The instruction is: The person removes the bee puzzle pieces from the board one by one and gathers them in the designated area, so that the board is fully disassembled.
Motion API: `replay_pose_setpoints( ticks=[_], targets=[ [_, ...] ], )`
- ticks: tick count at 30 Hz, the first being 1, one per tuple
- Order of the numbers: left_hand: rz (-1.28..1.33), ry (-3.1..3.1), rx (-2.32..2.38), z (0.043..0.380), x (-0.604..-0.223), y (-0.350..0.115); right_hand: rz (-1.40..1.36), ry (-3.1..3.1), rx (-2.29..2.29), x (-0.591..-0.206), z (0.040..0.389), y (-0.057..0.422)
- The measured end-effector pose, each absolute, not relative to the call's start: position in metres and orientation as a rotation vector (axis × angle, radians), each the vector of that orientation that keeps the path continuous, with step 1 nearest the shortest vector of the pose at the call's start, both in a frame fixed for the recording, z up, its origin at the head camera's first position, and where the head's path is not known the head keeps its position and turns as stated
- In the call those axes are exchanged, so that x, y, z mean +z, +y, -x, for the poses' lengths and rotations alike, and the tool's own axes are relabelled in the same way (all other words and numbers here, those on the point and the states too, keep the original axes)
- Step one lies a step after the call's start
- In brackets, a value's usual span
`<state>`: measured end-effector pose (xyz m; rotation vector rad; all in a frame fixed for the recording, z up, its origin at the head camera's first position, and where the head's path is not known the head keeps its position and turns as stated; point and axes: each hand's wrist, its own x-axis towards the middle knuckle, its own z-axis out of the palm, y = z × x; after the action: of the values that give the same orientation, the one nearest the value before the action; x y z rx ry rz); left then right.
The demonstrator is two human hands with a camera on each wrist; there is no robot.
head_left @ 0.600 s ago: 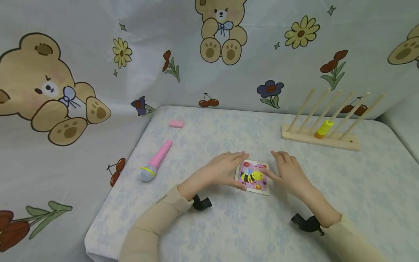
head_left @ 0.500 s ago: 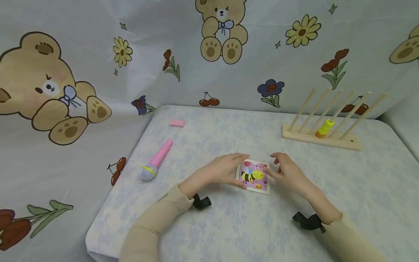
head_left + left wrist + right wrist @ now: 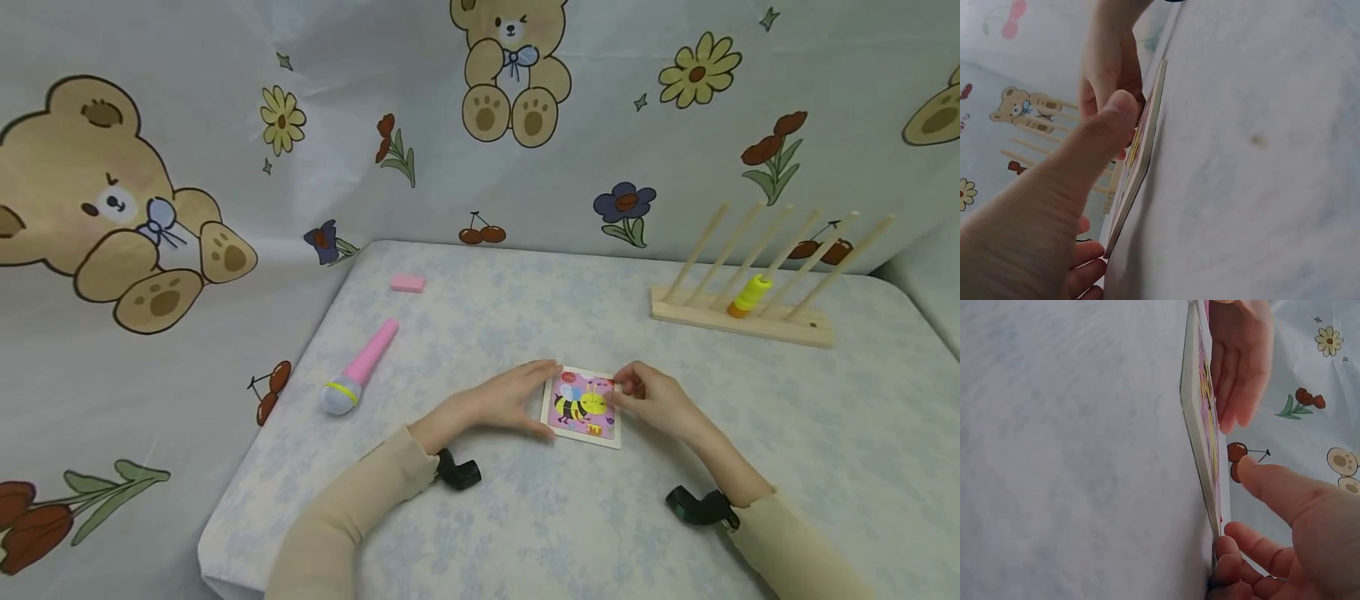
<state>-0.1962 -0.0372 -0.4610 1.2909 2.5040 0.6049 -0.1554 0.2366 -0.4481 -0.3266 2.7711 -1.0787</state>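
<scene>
A small square bee picture puzzle [image 3: 581,408] with a pale frame lies on the table between both hands. My left hand [image 3: 510,400] is beside its left edge, thumb near the front corner and fingers at the back corner. In the left wrist view, that thumb [image 3: 1119,106] stretches along the puzzle's side. My right hand [image 3: 660,404] is at the right edge, its fingers loosely bent. In the right wrist view, its fingertips [image 3: 1229,556] meet the far end of the puzzle [image 3: 1194,400], while the thumb [image 3: 1272,487] stands off from the picture.
A pink toy microphone [image 3: 363,362] and a pink block [image 3: 408,283] lie on the left of the table [image 3: 480,317]. At the back right stands a wooden peg rack [image 3: 742,323] with tall rods and yellow and orange beads [image 3: 750,296]. A bear-print cloth [image 3: 337,150] hangs behind.
My left hand has drawn slightly left and toward me at the puzzle's edge. The right hand's fingers have bent more and come down to the right edge. The puzzle has barely moved.
</scene>
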Motion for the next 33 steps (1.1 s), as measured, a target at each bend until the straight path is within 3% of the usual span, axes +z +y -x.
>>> replay_pose_setpoints(
  ticks=[33],
  targets=[
    [-1.297,2.542,0.574,0.195,-0.475,-0.037,0.422,3.031,-0.924,-0.447,0.143,0.226]
  ],
)
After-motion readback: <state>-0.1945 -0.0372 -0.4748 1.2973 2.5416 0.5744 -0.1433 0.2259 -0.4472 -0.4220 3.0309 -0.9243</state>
